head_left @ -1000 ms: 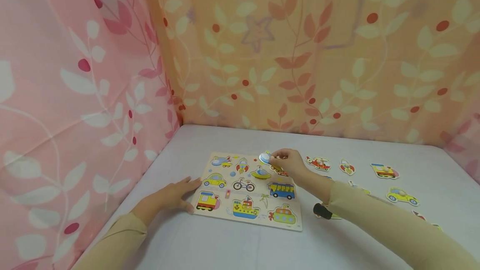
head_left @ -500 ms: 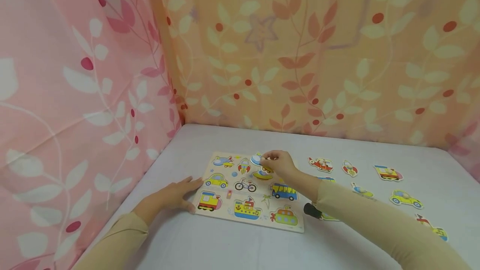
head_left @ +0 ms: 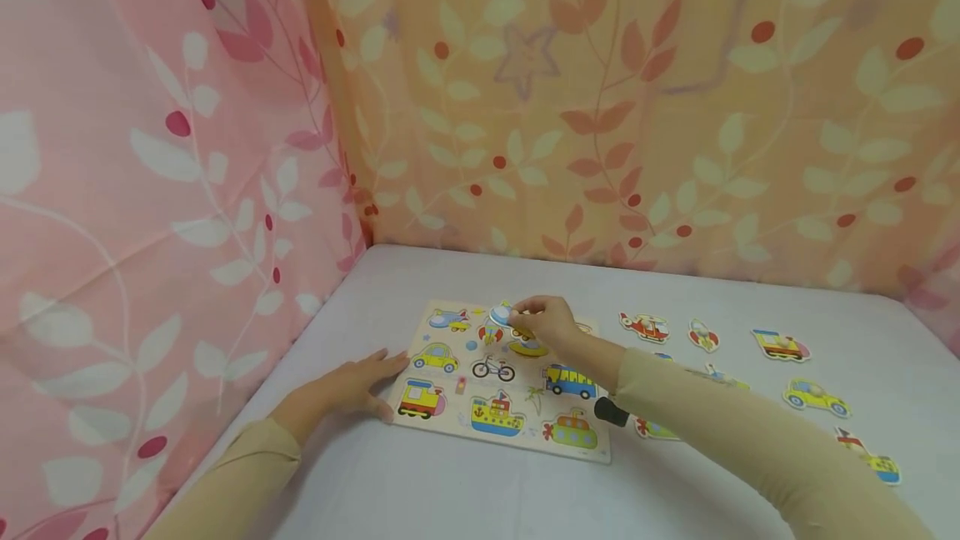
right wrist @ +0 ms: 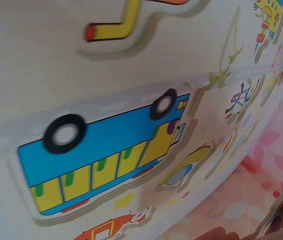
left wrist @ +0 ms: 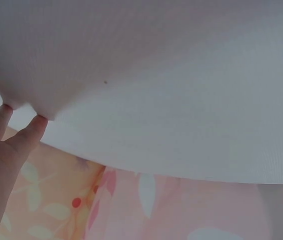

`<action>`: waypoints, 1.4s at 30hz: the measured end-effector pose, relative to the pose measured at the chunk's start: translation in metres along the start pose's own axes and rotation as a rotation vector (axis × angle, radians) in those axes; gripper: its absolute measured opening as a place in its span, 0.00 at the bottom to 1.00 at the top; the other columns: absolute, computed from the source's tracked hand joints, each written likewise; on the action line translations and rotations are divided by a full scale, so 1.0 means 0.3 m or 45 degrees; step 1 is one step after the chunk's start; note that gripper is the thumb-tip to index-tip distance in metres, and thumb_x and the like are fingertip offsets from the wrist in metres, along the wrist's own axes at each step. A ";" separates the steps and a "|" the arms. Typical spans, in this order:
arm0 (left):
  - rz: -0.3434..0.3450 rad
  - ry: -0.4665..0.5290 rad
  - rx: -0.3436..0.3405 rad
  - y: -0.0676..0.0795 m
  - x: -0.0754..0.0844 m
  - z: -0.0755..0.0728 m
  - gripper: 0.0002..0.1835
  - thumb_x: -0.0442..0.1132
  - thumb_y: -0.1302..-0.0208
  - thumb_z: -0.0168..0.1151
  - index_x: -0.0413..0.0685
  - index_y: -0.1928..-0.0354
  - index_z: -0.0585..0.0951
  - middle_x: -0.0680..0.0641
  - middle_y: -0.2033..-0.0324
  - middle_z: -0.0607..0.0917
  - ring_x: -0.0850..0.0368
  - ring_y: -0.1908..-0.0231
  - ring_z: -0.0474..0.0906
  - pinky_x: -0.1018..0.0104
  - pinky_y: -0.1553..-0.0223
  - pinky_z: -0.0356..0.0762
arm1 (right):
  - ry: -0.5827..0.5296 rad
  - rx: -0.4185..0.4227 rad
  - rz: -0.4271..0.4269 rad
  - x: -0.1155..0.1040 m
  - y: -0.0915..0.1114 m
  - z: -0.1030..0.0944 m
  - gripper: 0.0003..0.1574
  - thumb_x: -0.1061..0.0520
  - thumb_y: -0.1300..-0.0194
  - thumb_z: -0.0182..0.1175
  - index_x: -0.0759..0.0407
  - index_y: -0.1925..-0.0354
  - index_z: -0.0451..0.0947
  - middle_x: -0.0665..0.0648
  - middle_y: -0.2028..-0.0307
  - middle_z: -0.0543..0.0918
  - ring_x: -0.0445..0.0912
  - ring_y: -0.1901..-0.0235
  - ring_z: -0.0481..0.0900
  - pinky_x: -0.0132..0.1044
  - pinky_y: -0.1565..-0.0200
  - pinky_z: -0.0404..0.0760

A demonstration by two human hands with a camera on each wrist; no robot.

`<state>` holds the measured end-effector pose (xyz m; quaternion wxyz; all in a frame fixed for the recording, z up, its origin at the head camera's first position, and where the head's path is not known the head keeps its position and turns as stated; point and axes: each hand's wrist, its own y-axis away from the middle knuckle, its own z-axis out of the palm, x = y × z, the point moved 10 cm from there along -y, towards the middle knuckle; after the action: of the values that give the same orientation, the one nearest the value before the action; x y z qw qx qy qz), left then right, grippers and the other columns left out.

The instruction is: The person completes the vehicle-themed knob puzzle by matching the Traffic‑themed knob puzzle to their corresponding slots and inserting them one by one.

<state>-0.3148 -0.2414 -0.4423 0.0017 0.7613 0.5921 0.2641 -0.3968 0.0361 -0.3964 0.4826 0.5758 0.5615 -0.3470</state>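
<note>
A wooden puzzle board [head_left: 525, 440] with printed vehicle pictures lies on the white table. My left hand [head_left: 348, 387] rests against its left edge, fingers extended; part of this hand [left wrist: 6, 145] shows in the left wrist view. Over the board's upper part, my right hand [head_left: 547, 323] pinches a blue-and-yellow airplane puzzle piece [head_left: 500, 314]. The piece is near the printed rocket [head_left: 491, 336] and partly hidden by the fingers. At the lower right of the right wrist view, the piece's thin edge [right wrist: 276, 205] shows beside my fingers.
Right of the board lie several loose puzzle pieces, among them a helicopter [head_left: 645, 327], a rocket piece [head_left: 703, 336], a train [head_left: 780, 346], a car [head_left: 816, 398] and a boat [head_left: 870, 455]. My right sleeve [head_left: 705, 407] covers some. Patterned curtains [head_left: 465, 107] enclose the table.
My right hand has moved left across the board's top with the airplane piece, from near the upper right to near the rocket picture. My left hand stays at the board's left edge.
</note>
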 end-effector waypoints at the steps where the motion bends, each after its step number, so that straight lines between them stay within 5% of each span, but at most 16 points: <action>1: -0.001 -0.003 0.001 0.000 -0.001 0.000 0.51 0.51 0.53 0.76 0.55 0.26 0.62 0.43 0.27 0.59 0.38 0.27 0.46 0.31 0.35 0.45 | 0.011 0.000 0.000 0.000 -0.003 0.008 0.09 0.57 0.38 0.67 0.60 0.61 0.83 0.59 0.49 0.77 0.53 0.51 0.73 0.46 0.47 0.72; 7: -0.007 0.005 0.012 0.004 -0.003 -0.002 0.51 0.49 0.53 0.77 0.55 0.26 0.61 0.43 0.27 0.59 0.39 0.27 0.46 0.31 0.34 0.45 | 0.026 -0.012 -0.017 -0.015 -0.015 0.046 0.08 0.57 0.38 0.67 0.60 0.61 0.83 0.58 0.60 0.82 0.48 0.64 0.79 0.41 0.55 0.76; 14: -0.027 0.022 0.012 0.002 -0.004 0.005 0.51 0.49 0.53 0.77 0.56 0.26 0.62 0.40 0.27 0.58 0.37 0.28 0.48 0.30 0.35 0.48 | -0.002 0.018 -0.019 -0.007 -0.029 0.074 0.09 0.59 0.39 0.68 0.62 0.61 0.83 0.60 0.53 0.80 0.47 0.67 0.81 0.42 0.53 0.78; 25: -0.034 0.005 0.029 0.000 0.000 0.005 0.50 0.50 0.53 0.76 0.57 0.26 0.62 0.40 0.27 0.59 0.37 0.28 0.48 0.30 0.35 0.47 | 0.062 0.043 -0.037 -0.002 -0.070 0.130 0.07 0.59 0.42 0.70 0.61 0.64 0.84 0.56 0.69 0.82 0.45 0.71 0.78 0.33 0.70 0.76; 31: -0.039 0.018 0.031 0.003 -0.006 0.008 0.50 0.49 0.53 0.76 0.57 0.26 0.62 0.40 0.27 0.58 0.36 0.28 0.48 0.30 0.36 0.50 | -0.014 0.014 -0.044 0.001 -0.093 0.171 0.05 0.63 0.41 0.68 0.64 0.64 0.83 0.56 0.73 0.83 0.43 0.77 0.77 0.32 0.75 0.75; 42: -0.007 -0.007 0.028 -0.003 -0.004 0.007 0.50 0.49 0.52 0.76 0.56 0.27 0.62 0.43 0.27 0.60 0.39 0.27 0.47 0.33 0.34 0.47 | 0.065 0.051 0.090 0.028 -0.150 0.203 0.08 0.57 0.42 0.71 0.59 0.63 0.84 0.55 0.63 0.81 0.46 0.66 0.75 0.35 0.67 0.72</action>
<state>-0.3149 -0.2416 -0.4447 -0.0044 0.7604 0.5971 0.2556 -0.4311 -0.0232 -0.4298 0.4685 0.6134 0.5458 -0.3261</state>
